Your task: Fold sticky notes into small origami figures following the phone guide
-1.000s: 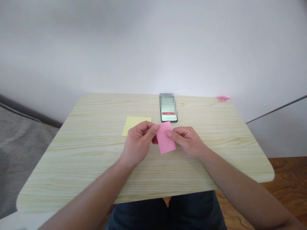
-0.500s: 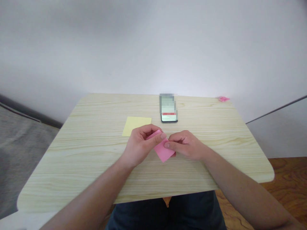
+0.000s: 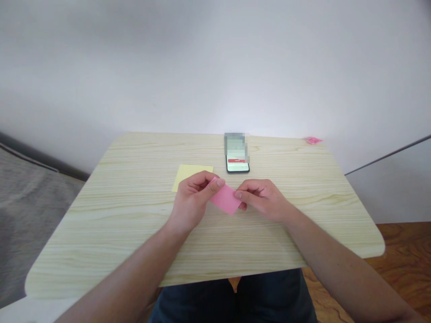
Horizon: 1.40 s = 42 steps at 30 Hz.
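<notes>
A folded pink paper (image 3: 225, 199) hangs just above the middle of a light wooden table (image 3: 134, 242), held between both hands. My left hand (image 3: 192, 202) pinches its left end with thumb and fingers. My right hand (image 3: 262, 199) pinches its right end the same way. The paper now lies long side across, tilted down to the right. A yellow square of paper (image 3: 188, 174) lies flat on the table just behind my left hand.
A phone (image 3: 237, 153) with its screen lit lies face up behind the hands, near the table's far edge. A small pink scrap (image 3: 313, 140) sits at the far right corner. A white wall stands behind the table; wooden floor shows at the right.
The pink paper has been turned between my fingers from upright to lying crosswise, dipping lower half a second ago. Both hands stay pinched on it.
</notes>
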Tool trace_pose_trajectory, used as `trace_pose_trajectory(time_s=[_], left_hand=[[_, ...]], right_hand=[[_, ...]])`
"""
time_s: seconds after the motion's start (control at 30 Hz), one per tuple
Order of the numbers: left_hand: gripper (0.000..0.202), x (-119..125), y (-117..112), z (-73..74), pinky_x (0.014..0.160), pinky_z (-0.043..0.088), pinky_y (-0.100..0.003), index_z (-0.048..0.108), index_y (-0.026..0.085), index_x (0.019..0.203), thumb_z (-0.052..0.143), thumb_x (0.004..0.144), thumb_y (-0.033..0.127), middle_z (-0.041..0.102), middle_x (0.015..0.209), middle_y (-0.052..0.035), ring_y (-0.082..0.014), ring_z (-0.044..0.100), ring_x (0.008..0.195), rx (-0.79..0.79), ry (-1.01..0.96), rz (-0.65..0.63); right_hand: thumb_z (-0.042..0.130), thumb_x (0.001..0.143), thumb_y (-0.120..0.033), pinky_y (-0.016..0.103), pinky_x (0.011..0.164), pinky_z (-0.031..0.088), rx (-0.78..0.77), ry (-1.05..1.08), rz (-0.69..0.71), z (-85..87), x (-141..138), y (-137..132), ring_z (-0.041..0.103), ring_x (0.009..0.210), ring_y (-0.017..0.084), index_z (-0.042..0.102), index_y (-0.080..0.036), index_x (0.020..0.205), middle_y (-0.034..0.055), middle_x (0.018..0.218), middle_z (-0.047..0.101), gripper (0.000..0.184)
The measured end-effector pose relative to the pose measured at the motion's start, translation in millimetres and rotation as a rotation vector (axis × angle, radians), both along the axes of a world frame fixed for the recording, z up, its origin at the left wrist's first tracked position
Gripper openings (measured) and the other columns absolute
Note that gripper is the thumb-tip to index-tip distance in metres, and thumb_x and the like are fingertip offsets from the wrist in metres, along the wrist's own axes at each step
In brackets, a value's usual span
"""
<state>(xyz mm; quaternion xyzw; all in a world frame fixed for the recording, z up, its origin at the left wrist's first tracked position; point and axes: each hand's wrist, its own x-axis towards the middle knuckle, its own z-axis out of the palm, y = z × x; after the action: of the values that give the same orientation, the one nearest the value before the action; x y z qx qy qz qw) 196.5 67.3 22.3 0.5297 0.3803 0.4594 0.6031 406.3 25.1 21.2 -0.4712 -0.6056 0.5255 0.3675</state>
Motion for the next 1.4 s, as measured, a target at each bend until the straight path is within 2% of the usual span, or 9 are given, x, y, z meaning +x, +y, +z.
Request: trace_pose_trajectory(time_s=[0.13,0.23,0.37,0.6,0.77,0.9,1.07,1.23,1.4], left_hand=[[0.02,-2.1,2.0,-0.9,0.06,0.038,-0.025,0.072,0.018,0.074,0.08,0.082,0.035,0.061,0.07,-0.0001,-0.012,0.05,0.066,-0.011,0.008,0.014],[0.02,-3.1,3.0,-1.6,0.061,0.038,-0.026,0.072,0.019,0.072,0.08,0.08,0.035,0.063,0.073,-0.0009,-0.0136,0.05,0.069,-0.002,0.032,0.073],[0.02,-3.1,2.8,-2.4,0.06,0.037,-0.026,0.071,0.019,0.073,0.078,0.081,0.035,0.06,0.072,-0.0002,-0.0133,0.049,0.068,0.02,0.026,0.093],[0.018,-2.1,-2.2,0.6,0.058,0.037,-0.025,0.071,0.018,0.081,0.079,0.08,0.034,0.062,0.073,-0.0006,-0.0131,0.051,0.065,0.042,0.171,-0.016],[0.018,0.3,-2.3,0.2,0.059,0.039,-0.025,0.072,0.017,0.08,0.079,0.081,0.033,0.063,0.073,-0.0011,-0.0133,0.052,0.066,0.04,0.196,-0.048],[0.02,0.7,-1.7,-1.7,0.063,0.042,-0.027,0.073,0.017,0.083,0.077,0.083,0.037,0.068,0.078,-0.0039,-0.0158,0.056,0.07,0.037,0.216,-0.128],[0.025,-0.4,-3.7,1.0,0.062,0.04,-0.027,0.072,0.017,0.076,0.072,0.088,0.039,0.065,0.072,-0.0027,-0.0151,0.053,0.069,0.064,0.221,-0.229],[0.027,-0.4,-3.7,3.1,0.061,0.038,-0.027,0.07,0.018,0.07,0.074,0.086,0.039,0.061,0.067,-0.0009,-0.0138,0.05,0.066,0.082,0.168,-0.12],[0.024,-1.9,-2.0,-4.0,0.064,0.039,-0.027,0.07,0.018,0.076,0.075,0.087,0.038,0.064,0.072,-0.0014,-0.014,0.052,0.069,0.081,0.14,-0.099]], right_hand=[[0.067,0.095,-0.047,0.026,0.063,0.046,0.011,0.003,-0.019,-0.7,-1.5,0.8,0.061,0.067,0.014,0.075,-0.017,0.088,0.0024,0.073,0.069,0.031],[0.067,0.095,-0.046,0.026,0.065,0.047,0.003,0.019,-0.022,-1.2,-2.4,1.1,0.062,0.07,0.015,0.075,-0.017,0.091,0.0031,0.076,0.07,0.03],[0.066,0.095,-0.043,0.026,0.065,0.047,0.028,-0.013,-0.049,-1.1,-2.1,0.7,0.062,0.068,0.014,0.072,-0.018,0.088,0.0021,0.075,0.069,0.028],[0.065,0.096,-0.038,0.026,0.059,0.04,0.044,-0.079,-0.021,0.7,-0.6,-1.0,0.054,0.064,0.013,0.071,-0.018,0.084,0.0002,0.072,0.065,0.024],[0.067,0.093,-0.033,0.026,0.058,0.039,0.103,-0.087,-0.127,1.8,-0.6,-1.2,0.052,0.064,0.013,0.072,-0.018,0.083,-0.0001,0.071,0.063,0.019],[0.068,0.092,-0.036,0.026,0.061,0.042,0.145,-0.031,-0.203,1.5,0.3,1.5,0.055,0.068,0.014,0.072,-0.019,0.083,0.0009,0.075,0.065,0.019],[0.071,0.091,-0.041,0.026,0.062,0.044,0.132,0.067,-0.247,-1.3,0.4,4.3,0.055,0.067,0.013,0.071,-0.019,0.083,0.0002,0.074,0.064,0.023],[0.072,0.09,-0.048,0.029,0.068,0.054,0.063,0.153,-0.207,0.0,-0.3,5.7,0.064,0.073,0.015,0.076,-0.019,0.092,0.0027,0.081,0.072,0.029],[0.074,0.089,-0.045,0.029,0.068,0.056,0.097,0.146,-0.232,2.1,0.0,6.4,0.066,0.07,0.015,0.074,-0.018,0.079,0.0025,0.073,0.071,0.029]])
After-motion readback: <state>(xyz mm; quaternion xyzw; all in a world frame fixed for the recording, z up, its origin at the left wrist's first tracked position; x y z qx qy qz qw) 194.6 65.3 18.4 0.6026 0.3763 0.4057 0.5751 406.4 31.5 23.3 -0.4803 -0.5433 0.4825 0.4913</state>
